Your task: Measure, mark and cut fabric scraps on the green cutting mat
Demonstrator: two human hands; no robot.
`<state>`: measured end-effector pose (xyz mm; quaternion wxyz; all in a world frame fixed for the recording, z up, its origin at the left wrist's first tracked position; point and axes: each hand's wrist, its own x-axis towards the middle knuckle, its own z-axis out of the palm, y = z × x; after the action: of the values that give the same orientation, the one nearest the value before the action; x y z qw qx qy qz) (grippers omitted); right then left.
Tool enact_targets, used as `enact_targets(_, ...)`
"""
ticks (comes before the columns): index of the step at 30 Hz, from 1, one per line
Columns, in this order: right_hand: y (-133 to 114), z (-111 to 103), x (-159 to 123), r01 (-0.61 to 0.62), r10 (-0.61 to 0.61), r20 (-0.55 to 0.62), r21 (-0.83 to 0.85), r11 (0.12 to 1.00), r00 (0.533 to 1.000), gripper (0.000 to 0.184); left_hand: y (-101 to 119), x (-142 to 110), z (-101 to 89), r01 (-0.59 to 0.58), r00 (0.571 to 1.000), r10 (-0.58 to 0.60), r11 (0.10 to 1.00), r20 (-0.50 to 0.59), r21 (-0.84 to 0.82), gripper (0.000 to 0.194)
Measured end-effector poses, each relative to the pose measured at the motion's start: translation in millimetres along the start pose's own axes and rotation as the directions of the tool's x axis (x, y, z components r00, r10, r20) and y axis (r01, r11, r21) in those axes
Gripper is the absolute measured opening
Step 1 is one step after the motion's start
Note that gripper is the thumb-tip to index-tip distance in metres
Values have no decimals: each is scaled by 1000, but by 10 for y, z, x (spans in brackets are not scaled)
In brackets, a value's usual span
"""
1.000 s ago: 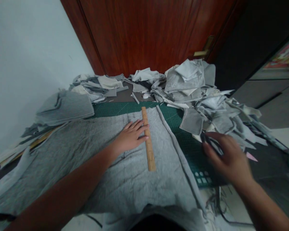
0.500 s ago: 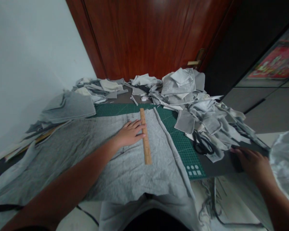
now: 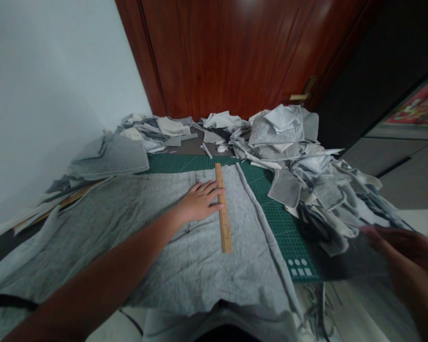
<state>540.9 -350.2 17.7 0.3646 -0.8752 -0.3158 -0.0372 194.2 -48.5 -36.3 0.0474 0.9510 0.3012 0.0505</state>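
Note:
My left hand (image 3: 201, 202) lies flat on a grey cloth (image 3: 164, 194), fingers spread, with the fingertips resting on a wooden ruler (image 3: 224, 213). The ruler runs away from me across the cloth, roughly alongside the cloth's rolled right edge. Under the cloth is a green cutting mat (image 3: 271, 209), showing at the back and on the right. My right hand (image 3: 410, 261) is at the right, past the table's side, and smeared by motion; whether it holds anything cannot be made out. Left of it, black loops (image 3: 312, 223) that look like scissor handles lie by the fabric scraps.
A heap of grey and white fabric scraps (image 3: 288, 137) covers the back right. Folded grey cloth (image 3: 117, 154) is stacked at the left, near the white wall (image 3: 57, 71). A brown door (image 3: 228, 57) stands behind the table, and a dark cabinet (image 3: 360, 85) to the right.
The view has shifted, so the table's contents sit slightly farther right and lower. My right hand has moved right from the table's edge and blurred. My left hand stays on the ruler.

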Motion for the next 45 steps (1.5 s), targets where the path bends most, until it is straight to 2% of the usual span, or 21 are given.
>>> enact_targets(1,-249,93,-8,8,-26,143,125,992,989,35,3,1,0,7,1000,-7,1000,-2,-6,64)
enact_targets(2,-509,226,-4,58,-110,222,227,972,969,35,4,2,2,15,1000,-15,1000,-4,-13,67)
enact_targets(4,-1017,598,27,172,-336,418,383,908,844,35,2,6,9,24,1000,-24,1000,0,-19,71)
enact_targets(5,-1249,821,45,256,-463,481,434,864,744,32,-1,8,13,26,1000,-26,1000,5,-18,72)
enact_targets(7,-1632,1284,72,344,-559,506,459,819,656,20,-7,11,21,29,999,-29,1000,16,-8,74)
enact_targets(8,-1776,1501,78,444,-599,503,403,800,623,14,-9,12,25,31,999,-31,1000,21,-3,75)
enact_targets(11,-2016,1996,68,512,-625,500,362,779,599,2,-16,9,39,33,999,-34,999,26,8,77)
enact_targets(13,-2047,2168,47,523,-632,497,357,774,595,2,-19,2,51,31,999,-32,999,21,14,78)
enact_targets(17,-1979,2228,27,525,-640,506,370,766,577,4,-23,-12,71,25,999,-25,1000,19,18,80)
enact_targets(23,-1856,2152,110,405,-687,591,555,727,423,11,-22,-16,63,12,1000,-12,1000,12,14,79)
enact_targets(29,-1720,2226,222,286,-717,572,665,690,399,14,-12,-2,32,1,1000,-2,1000,9,20,78)
enact_targets(34,-1650,2282,282,183,-727,603,715,675,330,20,-10,3,17,-4,1000,4,1000,-1,8,79)
enact_targets(39,-1666,2291,294,299,-745,554,688,661,371,22,-15,13,17,-9,1000,9,1000,2,4,80)
enact_targets(45,-1722,2288,327,381,-757,532,656,652,380,22,-6,14,19,-2,1000,2,1000,12,6,79)
